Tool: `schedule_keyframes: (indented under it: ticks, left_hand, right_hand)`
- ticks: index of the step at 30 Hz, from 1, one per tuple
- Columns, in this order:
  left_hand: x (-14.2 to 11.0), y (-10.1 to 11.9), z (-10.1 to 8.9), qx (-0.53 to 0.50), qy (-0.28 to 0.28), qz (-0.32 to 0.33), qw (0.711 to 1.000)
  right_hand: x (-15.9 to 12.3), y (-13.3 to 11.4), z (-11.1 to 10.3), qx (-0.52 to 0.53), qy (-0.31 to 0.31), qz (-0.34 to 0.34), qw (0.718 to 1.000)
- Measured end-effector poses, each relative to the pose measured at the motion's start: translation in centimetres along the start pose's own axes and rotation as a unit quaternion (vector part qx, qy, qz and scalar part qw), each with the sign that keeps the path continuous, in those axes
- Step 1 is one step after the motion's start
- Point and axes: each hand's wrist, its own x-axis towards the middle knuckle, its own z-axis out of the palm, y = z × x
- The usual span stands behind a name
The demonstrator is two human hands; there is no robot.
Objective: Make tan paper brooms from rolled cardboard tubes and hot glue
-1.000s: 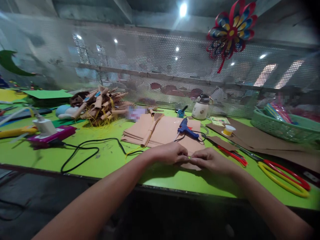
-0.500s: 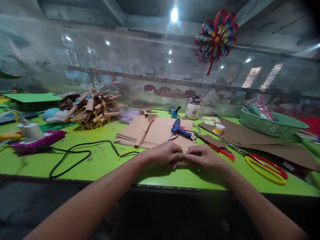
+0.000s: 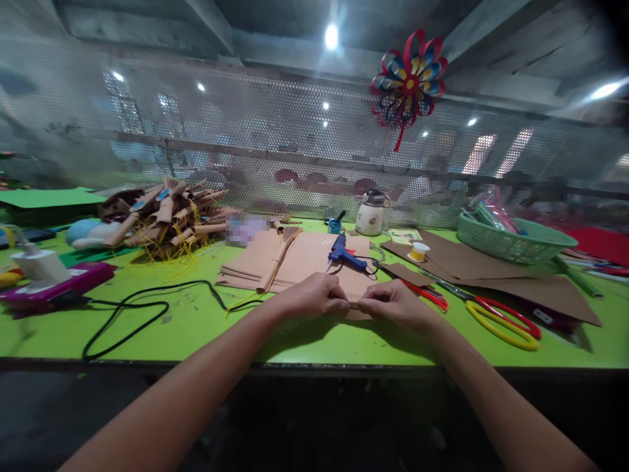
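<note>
Near the table's front edge, my left hand [image 3: 319,295] and my right hand [image 3: 397,305] pinch the edge of a piece of brown paper [image 3: 360,315], their fingertips nearly meeting. Most of that paper hides behind the fingers; its edge looks rolled or folded. Just beyond lies a blue glue gun [image 3: 351,261] on a stack of brown paper sheets [image 3: 309,248]. Left of the glue gun, a rolled paper bundle with a fringed end [image 3: 276,263] rests on the same stack. Scissors with red and yellow handles [image 3: 504,326] lie right of my right hand.
A pile of brown paper rolls with yellow string [image 3: 171,223] stands back left. A purple power strip [image 3: 59,288] trails a black cord [image 3: 162,308]. Behind are a white jar [image 3: 369,216], a yellow spool [image 3: 419,252] and a green basket [image 3: 514,239]. Dark brown sheets [image 3: 491,272] lie at right.
My view has swung to the right, so things on the table appear shifted left. Both hands keep pinching the paper, with small finger movements along its edge.
</note>
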Motion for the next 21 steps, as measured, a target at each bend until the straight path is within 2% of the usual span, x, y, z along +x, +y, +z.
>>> schedule_keyframes:
  ticks: [6, 12, 21]
  left_hand:
    - [-0.1, 0.0, -0.5, -0.047, -0.059, 0.008, 0.997]
    - [0.2, -0.3, -0.5, -0.075, -0.082, 0.01, 0.994]
    - [0.0, -1.1, -0.9, -0.084, -0.051, -0.034, 0.995]
  right_hand:
    - [0.0, 0.5, -0.1, 0.044, -0.039, 0.001, 0.998]
    - [-0.1, 0.7, -0.2, 0.096, -0.059, 0.027, 0.993]
    - [0.0, 0.8, -0.5, 0.11, -0.036, 0.038, 0.993]
